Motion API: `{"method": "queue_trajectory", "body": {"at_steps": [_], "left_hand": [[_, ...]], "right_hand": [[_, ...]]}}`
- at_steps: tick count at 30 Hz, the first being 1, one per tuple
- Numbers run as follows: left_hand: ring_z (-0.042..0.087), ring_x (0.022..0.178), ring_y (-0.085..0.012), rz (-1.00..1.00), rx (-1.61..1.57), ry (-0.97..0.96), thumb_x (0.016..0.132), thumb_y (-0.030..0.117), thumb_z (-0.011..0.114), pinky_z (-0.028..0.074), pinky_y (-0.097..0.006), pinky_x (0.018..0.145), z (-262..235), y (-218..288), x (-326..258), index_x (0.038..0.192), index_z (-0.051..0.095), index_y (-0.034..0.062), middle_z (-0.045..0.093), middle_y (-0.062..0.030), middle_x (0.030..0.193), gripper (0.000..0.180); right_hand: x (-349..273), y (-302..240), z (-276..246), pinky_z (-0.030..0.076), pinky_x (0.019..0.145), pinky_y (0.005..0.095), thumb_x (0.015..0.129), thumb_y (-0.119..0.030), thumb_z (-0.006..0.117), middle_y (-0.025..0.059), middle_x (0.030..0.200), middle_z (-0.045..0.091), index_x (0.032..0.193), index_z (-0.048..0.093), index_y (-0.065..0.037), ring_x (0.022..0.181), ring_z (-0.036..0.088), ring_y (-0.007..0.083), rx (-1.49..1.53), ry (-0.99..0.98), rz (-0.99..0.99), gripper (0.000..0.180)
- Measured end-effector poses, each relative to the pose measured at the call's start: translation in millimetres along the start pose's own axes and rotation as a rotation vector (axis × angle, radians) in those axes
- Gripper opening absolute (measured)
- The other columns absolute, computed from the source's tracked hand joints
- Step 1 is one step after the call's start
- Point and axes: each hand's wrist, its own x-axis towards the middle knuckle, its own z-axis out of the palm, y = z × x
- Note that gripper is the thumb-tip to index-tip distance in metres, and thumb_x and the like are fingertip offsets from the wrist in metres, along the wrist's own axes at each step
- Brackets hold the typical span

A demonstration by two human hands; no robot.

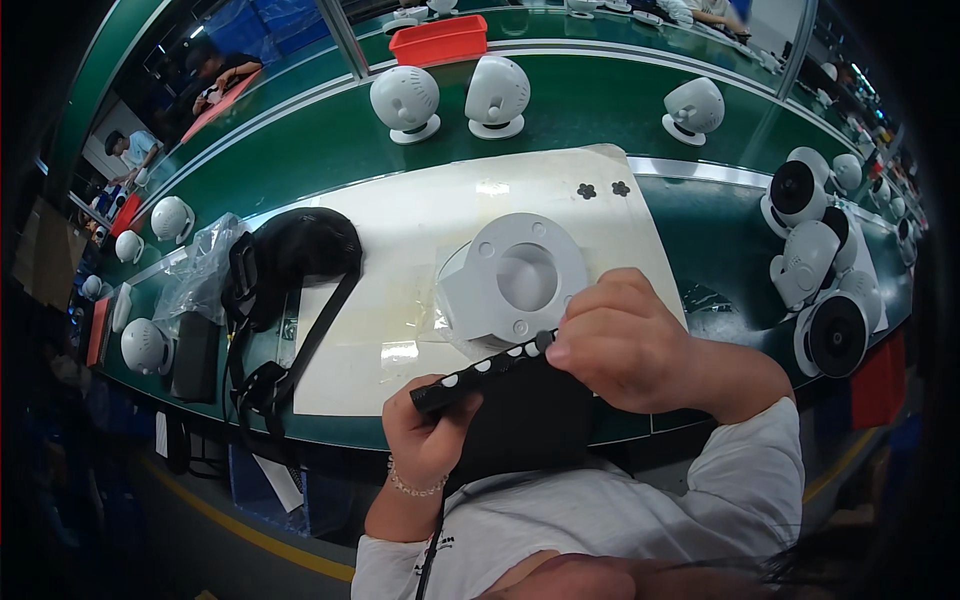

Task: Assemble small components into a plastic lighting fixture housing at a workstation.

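A long black strip with a row of white round spots point(482, 372) slants in front of my body. Its lower end lies in my left hand point(428, 425), gripped between thumb and fingers. At the upper end, my right hand point(622, 345) is closed, thumb and fingertips pinched by a small dark round piece point(545, 341). Whether that piece is still attached to the strip I cannot tell. Just beyond the strip lies a white ring-shaped part point(562, 258) with a round recess and small circular marks, its near edge partly covered by my right hand and the strip.
Under the ring lies a cream board point(360, 345) on a green bench; two dark flower-shaped marks show on it. A black strapped bag point(305, 245) and clear plastic point(205, 265) are to the left. White rounded devices point(405, 97) stand behind, more point(835, 335) cluster right. A red bin point(438, 40) sits farther back.
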Motion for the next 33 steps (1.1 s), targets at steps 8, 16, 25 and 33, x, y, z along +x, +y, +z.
{"method": "queue_trajectory", "body": {"at_steps": [8,16,25,33], "left_hand": [[0.042,0.047,-0.0054,0.112,0.112,-0.094,0.066,-0.008,0.063,0.033,-0.02,0.044,-3,-1,3,0.074,0.057,-0.0029,0.05,-0.0017,0.053,0.011],[0.049,0.053,-0.0087,-0.053,0.044,-0.15,0.066,-0.006,0.065,0.037,-0.02,0.049,-11,-5,4,0.077,0.054,-0.0015,0.054,-0.0048,0.061,0.016],[0.063,0.073,-0.0225,0.458,0.332,-0.323,0.06,-0.008,0.066,0.048,-0.027,0.069,-8,-11,23,0.083,0.052,-0.0015,0.046,-0.0298,0.117,0.028],[0.063,0.066,-0.0221,0.373,0.258,-0.329,0.058,-0.012,0.061,0.048,-0.026,0.061,-12,-17,23,0.082,0.051,-0.0032,0.045,-0.0325,0.117,0.028]], "right_hand": [[11,-5,16,0.039,0.066,0.0336,0.068,0.003,0.062,0.0058,0.092,0.053,0.102,0.046,-0.014,0.079,0.056,0.0228,0.169,0.035,-0.095,0.041],[8,4,16,0.047,0.062,0.0309,0.069,0.01,0.058,0.0088,0.082,0.053,0.103,0.046,-0.009,0.076,0.055,0.0217,0.323,0.12,-0.043,0.04],[36,54,7,0.043,0.077,0.0248,0.078,0.008,0.046,0.0081,0.104,0.038,0.13,0.022,-0.011,0.083,0.045,0.0116,0.727,0.23,0.631,0.06],[38,48,4,0.042,0.079,0.0269,0.079,0.004,0.051,0.0086,0.105,0.043,0.128,0.026,-0.01,0.085,0.05,0.0124,0.415,0.015,0.585,0.057]]}}
